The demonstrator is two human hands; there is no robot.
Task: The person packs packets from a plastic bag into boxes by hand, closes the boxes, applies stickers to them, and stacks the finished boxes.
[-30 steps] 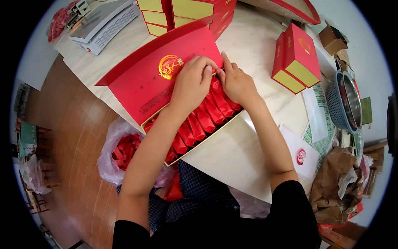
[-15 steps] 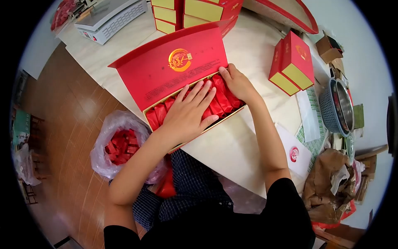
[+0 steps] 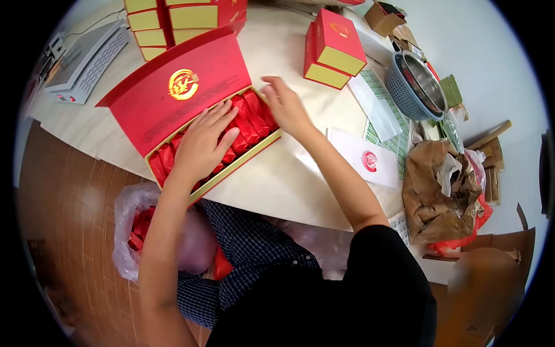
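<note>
A red gift box lies open on the table, its lid raised at the back and printed with a gold emblem. Red foil packets fill it in a row. My left hand rests over the packets, palm down with the fingers stretched out, hiding those in the middle. Just off the box's right end is my right hand, lifted clear of the rim. Its fingers are somewhat bent and apart, with nothing in them.
Stacked red and yellow boxes stand behind the lid, with two more boxes farther right. A grey scale sits at back left. White sheets with a red seal and a blue basket are rightward. A plastic bag holds red packets.
The view has swung to the right, so everything sits farther left. My right hand has let go of the box's right end and moved away from it. My left hand stays on the packets.
</note>
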